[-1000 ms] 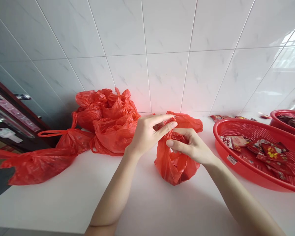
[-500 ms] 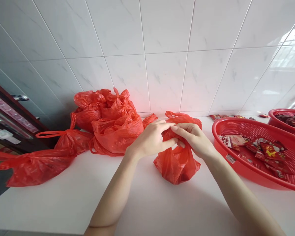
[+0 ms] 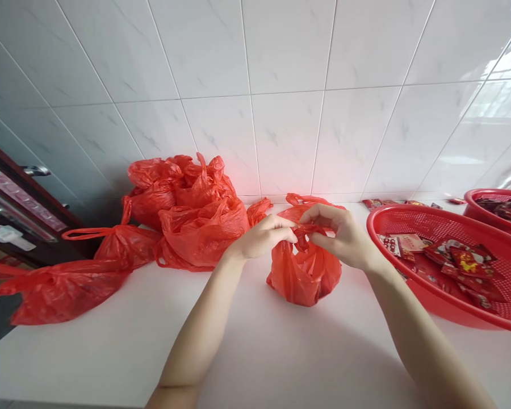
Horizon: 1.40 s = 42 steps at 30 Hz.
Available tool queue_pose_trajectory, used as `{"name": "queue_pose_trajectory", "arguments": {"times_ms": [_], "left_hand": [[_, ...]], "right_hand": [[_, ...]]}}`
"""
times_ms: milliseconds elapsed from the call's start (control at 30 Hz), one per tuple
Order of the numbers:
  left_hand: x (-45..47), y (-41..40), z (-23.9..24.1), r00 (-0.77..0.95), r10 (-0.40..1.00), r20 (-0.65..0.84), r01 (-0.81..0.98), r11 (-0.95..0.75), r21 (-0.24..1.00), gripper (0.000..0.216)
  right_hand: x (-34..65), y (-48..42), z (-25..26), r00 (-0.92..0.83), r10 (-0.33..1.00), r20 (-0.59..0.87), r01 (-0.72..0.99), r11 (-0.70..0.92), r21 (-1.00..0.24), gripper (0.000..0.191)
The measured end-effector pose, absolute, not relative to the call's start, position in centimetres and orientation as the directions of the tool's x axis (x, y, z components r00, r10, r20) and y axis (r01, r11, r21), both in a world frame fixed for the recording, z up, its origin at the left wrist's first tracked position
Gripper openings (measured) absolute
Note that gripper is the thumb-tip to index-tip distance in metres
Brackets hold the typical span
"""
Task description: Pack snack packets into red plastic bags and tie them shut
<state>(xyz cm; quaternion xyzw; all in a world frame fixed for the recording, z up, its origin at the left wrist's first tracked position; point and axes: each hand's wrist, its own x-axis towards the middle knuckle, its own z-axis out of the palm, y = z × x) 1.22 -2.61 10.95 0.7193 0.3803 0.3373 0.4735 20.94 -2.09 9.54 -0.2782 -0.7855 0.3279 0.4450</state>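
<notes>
A filled red plastic bag (image 3: 303, 277) rests on the white table in front of me, its handles gathered upward. My left hand (image 3: 266, 234) pinches the bag's handle on the left side. Opposite it, my right hand (image 3: 338, 233) grips the twisted handle with thumb and fingers. Between the two hands the handle plastic is crossed or looped; whether a knot is formed I cannot tell. The bag's contents are hidden. Just behind the hands lies another red plastic bag (image 3: 309, 200), partly covered by my right hand.
Several filled red bags (image 3: 202, 230) are piled against the tiled wall at left, with more tied bags (image 3: 70, 289) at the table's left edge. At right stands a red basket (image 3: 434, 295) of small packets, a second basket (image 3: 472, 196) behind it. Loose packets (image 3: 378, 203) lie by the wall.
My hands have moved slightly apart, the right one shifting to the right, and the handle plastic now shows stretched between them. The bag has shifted slightly up in the view.
</notes>
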Motion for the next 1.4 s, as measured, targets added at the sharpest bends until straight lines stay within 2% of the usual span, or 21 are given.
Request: {"name": "queue_pose_trajectory", "arguments": {"times_ms": [200, 367, 467, 567, 700, 833, 967, 1100, 1300, 1400], "left_hand": [[1.5, -1.4, 10.1, 0.416, 0.908, 0.060, -0.028, -0.053, 0.998, 0.010], [1.6, -1.3, 10.3, 0.373, 0.924, 0.088, -0.099, -0.055, 0.994, 0.010], [1.4, -1.3, 10.4, 0.400, 0.912, 0.091, -0.077, -0.065, 0.995, 0.018], [0.7, -1.3, 10.5, 0.438, 0.888, 0.139, 0.040, -0.174, 0.984, 0.027], [-0.3, -1.2, 10.4, 0.406, 0.877, 0.257, 0.256, -0.379, 0.889, 0.033], [-1.3, -0.5, 9.8, 0.375, 0.879, 0.293, 0.440, -0.447, 0.779, 0.024], [-2.2, 0.6, 9.1, 0.309, 0.916, 0.255, 0.589, -0.395, 0.705, 0.017], [-2.8, 1.6, 8.2, 0.255, 0.952, 0.171, 0.681, -0.302, 0.667, 0.017], [-2.9, 2.6, 6.8, 0.248, 0.950, 0.191, 0.653, -0.309, 0.691, 0.021], [-2.7, 2.9, 6.5, 0.230, 0.951, 0.207, 0.667, -0.309, 0.677, 0.022]], "right_hand": [[20.9, -2.0, 9.2, -0.433, 0.600, 0.673, 0.304, 0.800, -0.517, 0.028], [20.8, -2.1, 9.1, -0.459, 0.457, 0.762, 0.310, 0.886, -0.344, 0.021], [20.7, -1.9, 8.9, -0.471, 0.414, 0.779, 0.297, 0.906, -0.302, 0.013], [20.9, -1.8, 8.9, -0.449, 0.432, 0.782, 0.279, 0.899, -0.337, 0.012], [21.8, -2.0, 9.6, -0.462, 0.486, 0.742, 0.243, 0.874, -0.422, 0.009], [23.0, -2.3, 10.6, -0.585, 0.479, 0.654, 0.175, 0.862, -0.475, 0.008], [24.1, -2.7, 11.4, -0.744, 0.470, 0.475, 0.164, 0.818, -0.552, 0.009], [24.9, -3.1, 12.1, -0.828, 0.445, 0.341, 0.196, 0.800, -0.567, 0.012], [25.6, -3.0, 12.2, -0.884, 0.372, 0.284, 0.148, 0.798, -0.584, 0.012], [25.5, -2.9, 12.2, -0.846, 0.453, 0.281, 0.173, 0.731, -0.660, 0.010]]}}
